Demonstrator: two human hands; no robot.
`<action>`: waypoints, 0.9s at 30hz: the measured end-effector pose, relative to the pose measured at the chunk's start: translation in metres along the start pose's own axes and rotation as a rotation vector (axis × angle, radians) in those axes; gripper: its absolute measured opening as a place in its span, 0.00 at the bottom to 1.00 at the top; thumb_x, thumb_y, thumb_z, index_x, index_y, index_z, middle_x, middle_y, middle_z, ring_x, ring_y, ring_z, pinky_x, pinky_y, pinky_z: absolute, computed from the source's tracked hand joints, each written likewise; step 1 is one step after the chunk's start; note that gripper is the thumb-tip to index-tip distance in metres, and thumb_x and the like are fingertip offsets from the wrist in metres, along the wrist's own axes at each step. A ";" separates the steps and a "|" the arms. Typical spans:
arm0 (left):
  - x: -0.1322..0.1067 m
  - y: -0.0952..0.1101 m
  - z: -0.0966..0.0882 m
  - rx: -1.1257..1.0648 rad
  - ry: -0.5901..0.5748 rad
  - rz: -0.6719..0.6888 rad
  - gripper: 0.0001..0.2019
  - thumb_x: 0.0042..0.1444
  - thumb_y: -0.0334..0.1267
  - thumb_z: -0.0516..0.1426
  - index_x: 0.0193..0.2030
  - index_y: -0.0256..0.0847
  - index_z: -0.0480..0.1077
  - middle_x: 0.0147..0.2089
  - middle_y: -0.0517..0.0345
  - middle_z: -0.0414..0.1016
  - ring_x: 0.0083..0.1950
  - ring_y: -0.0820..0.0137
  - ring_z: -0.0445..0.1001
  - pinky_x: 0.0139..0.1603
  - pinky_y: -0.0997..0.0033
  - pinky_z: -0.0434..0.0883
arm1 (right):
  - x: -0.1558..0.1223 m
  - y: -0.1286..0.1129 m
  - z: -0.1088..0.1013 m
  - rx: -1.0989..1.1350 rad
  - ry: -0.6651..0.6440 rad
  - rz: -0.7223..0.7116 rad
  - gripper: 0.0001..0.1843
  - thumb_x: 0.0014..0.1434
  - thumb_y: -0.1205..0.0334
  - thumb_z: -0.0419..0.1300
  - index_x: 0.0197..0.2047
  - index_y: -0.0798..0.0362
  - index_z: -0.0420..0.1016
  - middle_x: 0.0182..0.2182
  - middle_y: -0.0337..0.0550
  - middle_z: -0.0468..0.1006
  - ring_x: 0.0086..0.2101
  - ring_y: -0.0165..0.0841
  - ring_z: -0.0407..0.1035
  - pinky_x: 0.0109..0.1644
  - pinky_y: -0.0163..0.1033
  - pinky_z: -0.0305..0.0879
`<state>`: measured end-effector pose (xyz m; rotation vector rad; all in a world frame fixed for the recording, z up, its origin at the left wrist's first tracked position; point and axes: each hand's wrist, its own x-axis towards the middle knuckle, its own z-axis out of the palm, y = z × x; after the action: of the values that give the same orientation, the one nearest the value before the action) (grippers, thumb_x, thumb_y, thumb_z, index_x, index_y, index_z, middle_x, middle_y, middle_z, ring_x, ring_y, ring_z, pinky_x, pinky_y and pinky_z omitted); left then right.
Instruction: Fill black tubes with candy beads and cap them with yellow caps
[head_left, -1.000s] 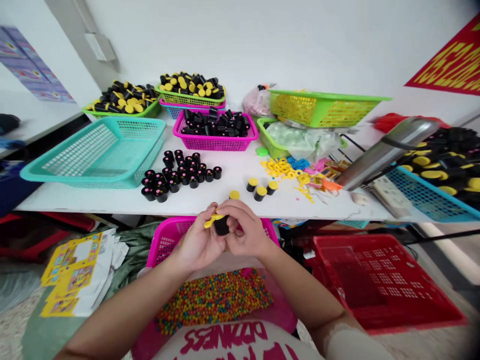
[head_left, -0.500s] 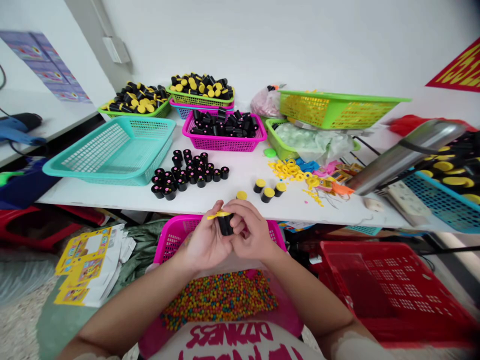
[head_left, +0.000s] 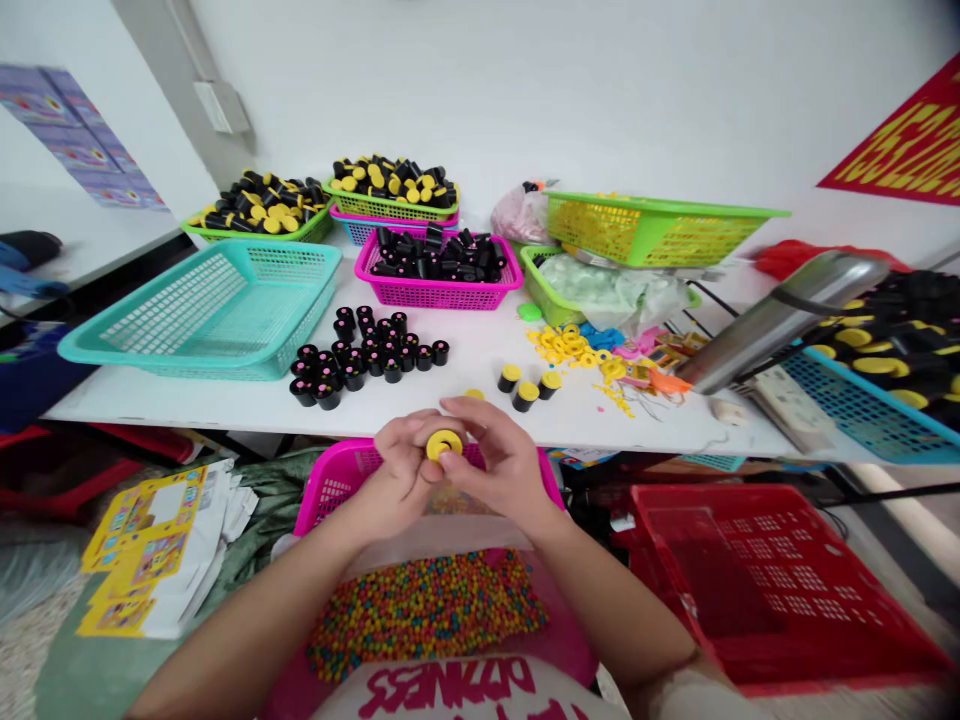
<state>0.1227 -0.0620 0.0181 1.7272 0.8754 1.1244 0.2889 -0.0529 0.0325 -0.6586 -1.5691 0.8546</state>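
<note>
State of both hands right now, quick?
Left hand: closed on the yellow-topped piece.
Right hand: curled, thumb against that piece's yellow top; whether its fingers also grip cannot be told.

On the white table (head_left: 480, 335): at the left side, one turquoise basket (head_left: 172, 364); farther back, one magenta basket (head_left: 439, 294); in front of this, a close group of black cups (head_left: 373, 362); more to the right, yellow-topped cups (head_left: 526, 400), loose yellow rings (head_left: 559, 347) and one green disc (head_left: 529, 312).

Left hand (head_left: 397, 470) and right hand (head_left: 502, 465) close together, centre; fingers (head_left: 480, 418) bent; forearms (head_left: 292, 575) converge from near side; full finger contact unconfirmed.
</note>
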 end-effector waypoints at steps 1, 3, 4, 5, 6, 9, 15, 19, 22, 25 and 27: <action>0.002 -0.001 -0.005 0.179 -0.004 0.053 0.16 0.59 0.48 0.55 0.51 0.44 0.65 0.52 0.48 0.68 0.58 0.59 0.63 0.60 0.55 0.62 | 0.000 0.002 0.000 0.023 -0.024 0.095 0.21 0.54 0.59 0.66 0.52 0.47 0.73 0.47 0.46 0.77 0.44 0.36 0.74 0.47 0.45 0.74; 0.005 -0.003 -0.012 0.420 0.008 0.104 0.16 0.60 0.45 0.54 0.53 0.43 0.66 0.54 0.48 0.68 0.60 0.58 0.61 0.61 0.52 0.61 | 0.000 0.007 -0.002 0.060 -0.109 0.280 0.19 0.55 0.55 0.64 0.50 0.50 0.74 0.41 0.45 0.78 0.36 0.32 0.73 0.38 0.39 0.75; 0.007 -0.003 -0.014 0.490 0.018 0.122 0.16 0.61 0.44 0.53 0.54 0.44 0.66 0.54 0.48 0.68 0.59 0.58 0.62 0.61 0.52 0.61 | 0.000 0.008 -0.003 0.076 -0.144 0.341 0.17 0.55 0.53 0.64 0.47 0.52 0.75 0.37 0.43 0.78 0.32 0.30 0.72 0.35 0.37 0.73; 0.007 -0.004 -0.015 0.535 0.026 0.147 0.16 0.61 0.43 0.53 0.55 0.44 0.66 0.54 0.48 0.69 0.59 0.58 0.62 0.60 0.53 0.62 | 0.001 0.010 -0.005 0.096 -0.161 0.380 0.16 0.55 0.53 0.64 0.44 0.52 0.76 0.33 0.41 0.77 0.30 0.29 0.71 0.33 0.36 0.72; 0.008 -0.004 -0.014 0.564 0.033 0.177 0.16 0.61 0.42 0.53 0.55 0.45 0.66 0.53 0.49 0.69 0.58 0.58 0.63 0.59 0.54 0.63 | 0.002 0.011 -0.006 0.128 -0.157 0.401 0.16 0.54 0.53 0.65 0.43 0.53 0.76 0.32 0.40 0.76 0.29 0.29 0.70 0.33 0.36 0.71; 0.011 -0.001 -0.008 0.611 0.038 0.273 0.15 0.61 0.40 0.54 0.54 0.47 0.67 0.52 0.51 0.72 0.55 0.59 0.67 0.56 0.57 0.63 | 0.004 0.014 -0.009 0.264 -0.100 0.443 0.19 0.49 0.53 0.69 0.42 0.53 0.76 0.32 0.39 0.76 0.29 0.28 0.69 0.34 0.36 0.71; 0.018 0.007 0.005 0.645 0.029 0.299 0.17 0.63 0.36 0.52 0.59 0.48 0.61 0.55 0.51 0.71 0.56 0.61 0.67 0.59 0.56 0.62 | 0.004 0.013 -0.016 0.330 -0.047 0.495 0.22 0.45 0.55 0.71 0.44 0.52 0.77 0.34 0.39 0.78 0.31 0.28 0.71 0.38 0.36 0.71; 0.015 0.007 0.011 0.651 0.017 0.322 0.16 0.62 0.33 0.51 0.57 0.43 0.60 0.54 0.50 0.68 0.60 0.61 0.61 0.62 0.57 0.58 | 0.001 0.011 -0.021 0.343 -0.097 0.506 0.19 0.50 0.55 0.69 0.45 0.50 0.78 0.39 0.40 0.79 0.38 0.30 0.73 0.45 0.38 0.71; 0.013 0.009 0.014 0.590 0.057 0.399 0.09 0.62 0.31 0.47 0.48 0.42 0.61 0.50 0.51 0.66 0.58 0.64 0.60 0.61 0.60 0.59 | 0.000 0.012 -0.023 0.381 -0.178 0.486 0.20 0.54 0.51 0.66 0.48 0.52 0.77 0.42 0.43 0.79 0.42 0.34 0.73 0.49 0.42 0.71; 0.012 0.013 0.014 0.545 0.018 0.274 0.08 0.62 0.31 0.43 0.41 0.42 0.61 0.45 0.53 0.66 0.56 0.65 0.60 0.61 0.60 0.58 | 0.002 0.006 -0.023 0.330 -0.214 0.395 0.21 0.64 0.48 0.54 0.52 0.52 0.75 0.45 0.47 0.78 0.46 0.35 0.71 0.50 0.44 0.70; 0.013 0.010 0.014 0.507 0.004 0.156 0.09 0.63 0.31 0.41 0.41 0.42 0.59 0.44 0.53 0.65 0.55 0.66 0.61 0.61 0.59 0.58 | 0.001 -0.005 -0.023 0.099 -0.178 0.261 0.20 0.68 0.51 0.48 0.56 0.48 0.72 0.48 0.47 0.75 0.48 0.34 0.70 0.51 0.43 0.69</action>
<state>0.1411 -0.0584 0.0282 2.2371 1.1117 1.0642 0.3118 -0.0515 0.0382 -0.7420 -1.6081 1.2061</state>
